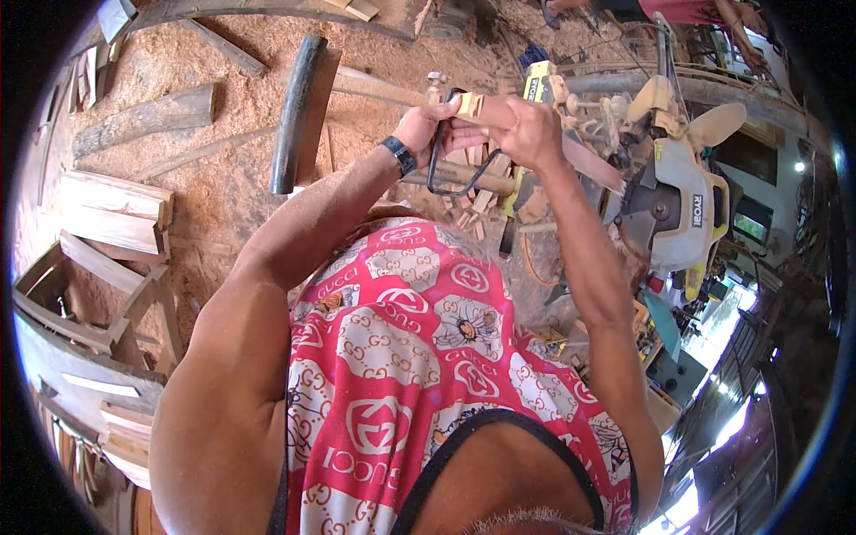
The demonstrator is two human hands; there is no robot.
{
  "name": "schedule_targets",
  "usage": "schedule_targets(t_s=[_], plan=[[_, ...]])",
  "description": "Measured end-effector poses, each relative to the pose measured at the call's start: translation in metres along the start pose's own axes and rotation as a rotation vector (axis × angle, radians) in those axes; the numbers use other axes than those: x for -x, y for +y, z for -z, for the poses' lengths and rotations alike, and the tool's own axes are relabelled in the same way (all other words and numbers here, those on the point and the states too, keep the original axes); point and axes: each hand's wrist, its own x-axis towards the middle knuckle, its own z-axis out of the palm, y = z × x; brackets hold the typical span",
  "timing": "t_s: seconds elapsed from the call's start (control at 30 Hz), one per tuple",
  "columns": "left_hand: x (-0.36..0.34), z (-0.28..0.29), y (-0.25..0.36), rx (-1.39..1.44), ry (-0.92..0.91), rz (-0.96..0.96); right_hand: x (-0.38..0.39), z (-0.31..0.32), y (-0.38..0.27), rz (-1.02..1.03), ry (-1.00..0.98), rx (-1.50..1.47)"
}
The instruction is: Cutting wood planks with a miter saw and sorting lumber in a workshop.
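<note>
My right hand (pixel 532 134) is closed around a short reddish-brown wooden block (pixel 494 111), just left of the mitre saw. My left hand (pixel 426 127), a black watch (pixel 398 155) on its wrist, has its thumb against the pale, cut end of the block. Its other fingers reach under the wood. A thin black looped bar (pixel 455 191) hangs down beside the left palm. To the right, the mitre saw (pixel 673 201) has a round dark blade (pixel 658 209) and a pale dusty housing. A reddish board (pixel 596 164) lies near the blade.
Sawdust covers the ground (pixel 241 196). A dark half-round timber (pixel 299 116) stands left of my hands, with a curved log piece (pixel 143 120) beyond. Stacked pale boards (pixel 116 205) and a wooden frame (pixel 134 294) are at the left. Another person's arm (pixel 740 36) shows at the far right.
</note>
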Motion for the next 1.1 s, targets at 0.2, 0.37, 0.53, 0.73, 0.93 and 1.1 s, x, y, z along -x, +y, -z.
schedule_targets(t_s=[0.2, 0.37, 0.53, 0.73, 0.93, 1.1], plan=[[-0.002, 0.002, -0.003, -0.03, 0.026, 0.021, 0.0, -0.002, 0.004, -0.021, -0.04, -0.008], [-0.005, -0.003, 0.001, -0.031, 0.008, 0.057, -0.005, -0.007, 0.017, -0.029, -0.051, 0.015], [0.005, -0.013, 0.002, -0.01, -0.025, 0.115, 0.0, -0.008, 0.025, -0.053, -0.091, 0.01], [-0.007, -0.007, -0.004, -0.18, 0.121, 0.099, -0.001, -0.002, 0.021, -0.045, -0.087, -0.02], [-0.011, -0.01, -0.007, -0.164, 0.169, 0.066, -0.003, -0.003, 0.02, -0.067, -0.111, -0.005], [-0.015, -0.007, -0.01, -0.168, 0.187, 0.053, -0.002, -0.007, 0.025, -0.072, -0.106, 0.011]])
